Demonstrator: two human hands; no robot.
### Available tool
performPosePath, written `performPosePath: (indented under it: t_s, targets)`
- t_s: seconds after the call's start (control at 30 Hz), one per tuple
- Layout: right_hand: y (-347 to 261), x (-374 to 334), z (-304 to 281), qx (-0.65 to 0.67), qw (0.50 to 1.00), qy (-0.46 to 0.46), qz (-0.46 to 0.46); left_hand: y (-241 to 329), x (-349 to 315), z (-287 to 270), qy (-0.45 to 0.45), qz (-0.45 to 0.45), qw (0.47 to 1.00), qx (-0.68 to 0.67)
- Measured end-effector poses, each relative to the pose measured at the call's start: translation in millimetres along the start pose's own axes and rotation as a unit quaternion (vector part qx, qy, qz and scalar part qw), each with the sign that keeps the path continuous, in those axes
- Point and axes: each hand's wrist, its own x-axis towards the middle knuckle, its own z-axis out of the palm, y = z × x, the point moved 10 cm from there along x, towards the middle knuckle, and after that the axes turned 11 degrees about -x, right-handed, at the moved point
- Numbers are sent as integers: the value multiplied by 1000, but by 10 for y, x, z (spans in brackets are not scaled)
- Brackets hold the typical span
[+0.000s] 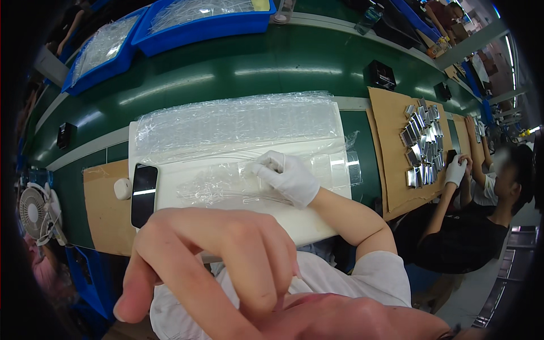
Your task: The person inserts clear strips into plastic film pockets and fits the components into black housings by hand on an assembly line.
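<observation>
My left hand (226,243) is bare and raised close to the camera, above the near edge of the white board (317,218). Its fingers are loosely bent and apart, with nothing visible in them; some fingertips are hidden. My right hand (292,180) wears a white glove and rests over the board. Its thumb and fingers curl together at a crumpled clear plastic film (209,184); what lies between the fingertips is hidden. Behind it, a wide layer of clear plastic sleeves (238,122) covers the board's far part. A dark-screened phone (144,195) lies at the board's left edge.
Blue bins (204,25) of clear plastic pieces stand at the back left. Rightward, shiny metal parts (422,141) lie on cardboard (388,161), beside a co-worker with a gloved hand (455,171). A small white case (122,188) and a fan (35,212) are at left.
</observation>
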Motion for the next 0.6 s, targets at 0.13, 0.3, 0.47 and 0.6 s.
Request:
performPosePath:
  t_s: [0.13, 0.3, 0.47, 0.6]
  targets:
    - [-3, -5, 45, -2, 1000, -19, 8, 89, -22, -6, -36, 0, 999, 21]
    - [62, 27, 23, -11, 1000, -11, -7, 101, -1, -60, -75, 12, 995, -57]
    - [60, 12, 30, 21, 1000, -15, -1, 56, -8, -55, -32, -8, 999, 7]
    - [74, 31, 20, -9, 1000, -13, 0, 178, -7, -48, -42, 29, 998, -36]
